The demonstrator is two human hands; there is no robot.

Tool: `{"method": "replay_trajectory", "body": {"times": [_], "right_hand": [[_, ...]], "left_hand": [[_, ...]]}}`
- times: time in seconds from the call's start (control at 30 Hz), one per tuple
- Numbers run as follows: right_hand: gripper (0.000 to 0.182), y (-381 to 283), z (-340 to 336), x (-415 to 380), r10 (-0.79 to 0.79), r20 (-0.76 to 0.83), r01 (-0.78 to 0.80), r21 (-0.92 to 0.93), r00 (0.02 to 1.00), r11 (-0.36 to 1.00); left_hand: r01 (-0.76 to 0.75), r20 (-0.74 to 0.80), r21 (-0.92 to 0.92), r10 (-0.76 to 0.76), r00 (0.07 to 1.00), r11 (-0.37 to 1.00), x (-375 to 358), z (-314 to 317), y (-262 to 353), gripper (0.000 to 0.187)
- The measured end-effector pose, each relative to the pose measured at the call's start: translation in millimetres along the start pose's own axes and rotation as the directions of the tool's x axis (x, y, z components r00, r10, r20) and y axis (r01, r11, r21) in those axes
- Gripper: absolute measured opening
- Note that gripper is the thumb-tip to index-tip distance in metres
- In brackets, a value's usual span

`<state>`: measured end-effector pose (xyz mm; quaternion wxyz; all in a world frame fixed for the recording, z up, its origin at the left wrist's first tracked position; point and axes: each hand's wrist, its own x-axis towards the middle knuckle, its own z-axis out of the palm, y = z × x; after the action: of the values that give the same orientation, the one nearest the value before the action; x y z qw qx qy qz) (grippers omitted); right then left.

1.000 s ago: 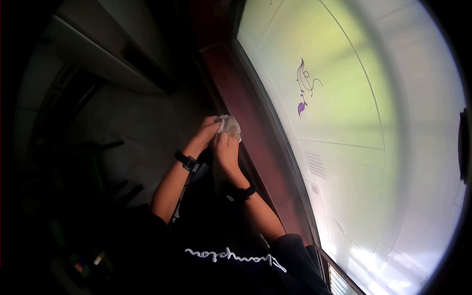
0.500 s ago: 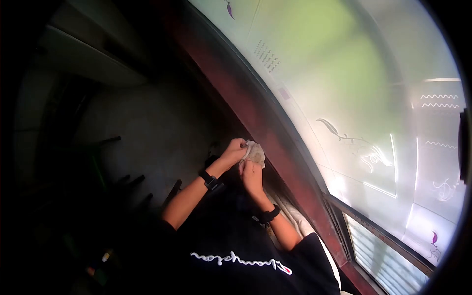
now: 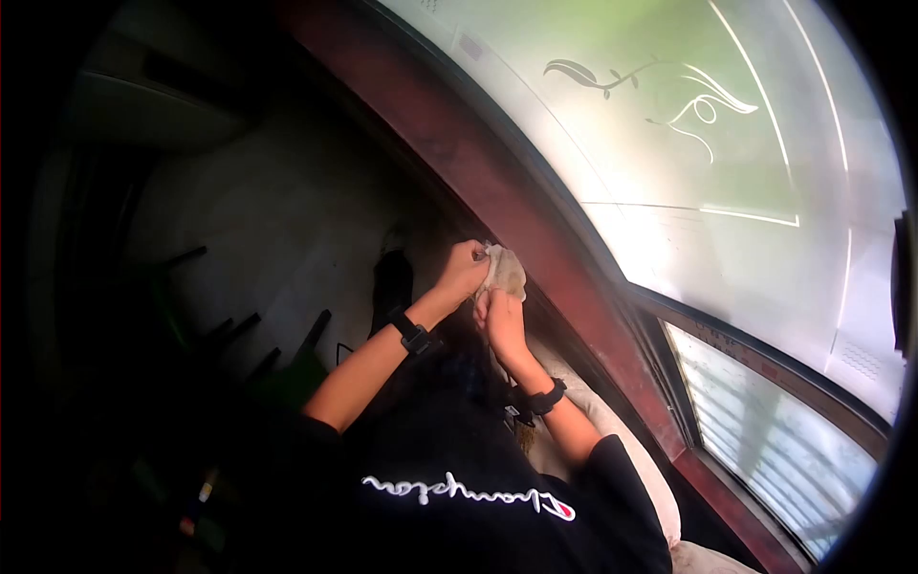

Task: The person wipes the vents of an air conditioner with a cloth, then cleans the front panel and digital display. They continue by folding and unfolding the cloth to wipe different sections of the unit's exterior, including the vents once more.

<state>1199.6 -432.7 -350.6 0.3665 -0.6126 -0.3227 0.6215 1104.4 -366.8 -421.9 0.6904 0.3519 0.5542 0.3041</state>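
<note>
A small, crumpled, pale cloth (image 3: 512, 272) with greyish-brown stains is stretched between my two hands, close beside the dark red window frame. My left hand (image 3: 461, 272) pinches its upper left edge, the fingers curled in. Just below, my right hand (image 3: 504, 320) grips the cloth's lower edge with bent fingers. Part of the cloth is hidden behind the fingers. Black bands circle both wrists.
A dark red frame (image 3: 449, 182) runs diagonally past my hands. Beyond it is a frosted glass pane (image 3: 660, 143) with leaf patterns, and a louvred section (image 3: 765, 411) lower right. Dark chair or stool legs (image 3: 316, 330) stand at left. Pale cushioned fabric (image 3: 626, 435) lies beside my right arm.
The view has shifted, so the glass pattern sits higher and more floor shows. Both hands keep hold of the cloth and appear slightly higher in view.
</note>
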Motion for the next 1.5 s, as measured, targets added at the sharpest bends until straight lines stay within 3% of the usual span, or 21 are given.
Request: {"method": "replay_trajectory", "body": {"times": [0.07,0.2,0.23,0.33,0.37,0.43,0.47,0.57,0.7,0.83,0.87,0.97,1.0,1.1,1.3,1.5], "right_hand": [[0.050,10,-21,-15,-0.026,0.006,0.026,0.004,1.000,1.000],[0.050,51,-94,-73,0.004,0.008,-0.004,-0.007,1.000,1.000],[0.050,69,-126,-96,0.023,0.019,-0.022,-0.028,1.000,0.999],[0.053,102,-210,-163,0.004,-0.014,-0.006,-0.132,1.000,0.991],[0.053,86,-199,-147,0.011,-0.033,-0.017,-0.188,0.999,0.982],[0.053,94,-231,-174,0.036,-0.047,-0.047,-0.241,0.998,0.969],[0.053,104,-240,-183,0.034,-0.055,-0.046,-0.251,0.998,0.967],[0.050,121,-247,-187,0.026,-0.066,-0.041,-0.251,0.998,0.967],[0.047,132,-243,-167,-0.005,-0.047,-0.005,-0.206,0.999,0.979],[0.049,129,-239,-162,-0.020,-0.041,0.012,-0.187,0.999,0.982],[0.049,132,-242,-166,-0.030,-0.041,0.021,-0.198,0.999,0.980],[0.051,140,-258,-185,-0.041,-0.051,0.030,-0.202,0.998,0.979],[0.051,141,-262,-190,-0.042,-0.066,0.029,-0.178,0.997,0.984],[0.050,152,-279,-197,-0.059,-0.067,0.048,-0.149,0.996,0.988],[0.050,197,-361,-243,-0.096,-0.042,0.088,-0.171,0.994,0.981],[0.049,269,-516,-346,-0.059,-0.190,0.032,-0.142,0.980,0.989]], "left_hand": [[-0.066,-0.006,0.027,0.066,0.998,0.997,-10,21,-20,0.017],[-0.057,0.062,-0.004,0.058,0.996,0.998,-48,96,-82,0.016],[-0.045,0.059,-0.105,0.052,0.997,0.993,-71,131,-92,0.013],[-0.087,0.000,0.018,0.087,0.996,0.996,-109,222,-154,0.009],[-0.105,0.006,0.016,0.105,0.994,0.994,-88,210,-159,0.012],[0.004,0.042,-0.011,-0.003,0.999,1.000,-109,247,-165,0.015],[0.077,0.161,-0.033,-0.071,0.984,0.997,-120,255,-165,0.018],[0.008,0.106,0.005,-0.008,0.994,1.000,-124,262,-181,0.019],[0.087,0.095,-0.052,-0.081,0.992,0.995,-116,250,-170,0.017],[-0.117,0.068,0.029,0.115,0.991,0.993,-103,247,-180,0.015],[-0.061,0.046,0.067,0.058,0.997,0.996,-103,251,-185,0.014],[-0.124,-0.002,-0.077,0.125,0.992,0.989,-119,270,-187,0.014],[-0.079,-0.008,-0.099,0.079,0.997,0.992,-124,275,-188,0.014],[-0.084,-0.067,-0.075,0.079,0.995,0.994,-131,292,-197,0.014],[-0.054,-0.002,-0.131,0.054,0.999,0.990,-173,377,-233,0.013],[0.060,0.125,-0.213,-0.034,0.992,0.975,-239,541,-344,0.011]]}}
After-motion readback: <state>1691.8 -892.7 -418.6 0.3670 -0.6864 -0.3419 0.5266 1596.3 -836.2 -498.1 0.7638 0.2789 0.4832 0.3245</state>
